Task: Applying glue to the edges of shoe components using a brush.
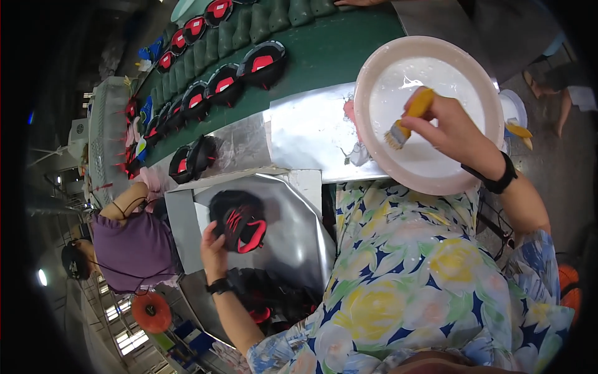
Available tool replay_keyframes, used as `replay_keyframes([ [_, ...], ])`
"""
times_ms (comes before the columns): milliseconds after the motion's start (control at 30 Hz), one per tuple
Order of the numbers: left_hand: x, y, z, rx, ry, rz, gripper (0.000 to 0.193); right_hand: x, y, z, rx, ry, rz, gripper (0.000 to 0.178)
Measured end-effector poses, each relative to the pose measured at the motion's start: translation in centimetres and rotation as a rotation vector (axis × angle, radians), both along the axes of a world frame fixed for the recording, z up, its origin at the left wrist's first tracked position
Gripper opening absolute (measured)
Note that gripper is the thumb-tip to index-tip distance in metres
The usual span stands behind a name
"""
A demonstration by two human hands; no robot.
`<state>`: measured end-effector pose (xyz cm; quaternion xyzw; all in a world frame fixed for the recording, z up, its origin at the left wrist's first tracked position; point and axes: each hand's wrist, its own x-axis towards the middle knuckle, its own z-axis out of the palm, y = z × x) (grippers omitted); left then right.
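Observation:
My right hand (445,124) grips a flat paintbrush by its yellow handle (420,104). The brush's pale bristles (394,138) point down over white liquid (389,93) in a wide pinkish basin (492,121). Lower on the left, my left hand (215,249) is closed on the edge of a black shoe upper (232,212) with red laces and red lining. This upper is over a metal-lined open box (299,218); whether it touches the sheet I cannot tell. More black and red uppers (261,299) lie in the dark lower part of the box.
Green work surface (324,56) carries rows of black-and-red uppers (265,65) and dark green shoe lasts (258,28). A shiny metal sheet (305,124) lies left of the basin. Another person in a purple top (134,252) sits at left. A hand (358,2) shows at the far edge.

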<state>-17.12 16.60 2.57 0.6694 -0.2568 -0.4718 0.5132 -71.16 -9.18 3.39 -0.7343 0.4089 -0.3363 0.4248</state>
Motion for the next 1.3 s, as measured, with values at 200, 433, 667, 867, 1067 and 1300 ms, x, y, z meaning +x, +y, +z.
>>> replay_keyframes([
  [200, -7.0, -2.2, -9.2, 0.178, -1.339, -0.276, 0.049, 0.1, 0.3, -1.0, -0.023, 0.128, 0.048, 0.022],
  [433, -12.2, -5.1, -6.6, 0.141, -0.896, -0.836, 0.067, 0.7, 1.3, -1.0, -0.029, 0.178, 0.272, 0.017],
  [667, -11.8, -5.8, -5.7, 0.327, -0.819, -0.897, 0.060, -3.3, -1.0, -0.2, -0.064, 0.393, 0.150, 0.021],
  [867, -8.0, -11.6, -1.4, -0.136, -0.347, -0.415, 0.044, -7.6, -3.0, 0.0, -0.195, 0.217, -0.065, 0.025],
  [1067, -15.0, -20.7, -1.3, -0.354, -0.476, -0.525, 0.046, -5.1, -3.6, 3.6, -0.245, -0.136, 0.000, 0.017],
  [1300, -23.1, -25.9, -2.1, -0.617, -0.525, -0.596, 0.049, -5.1, -4.3, 4.3, -0.379, -0.132, -0.006, 0.020],
])
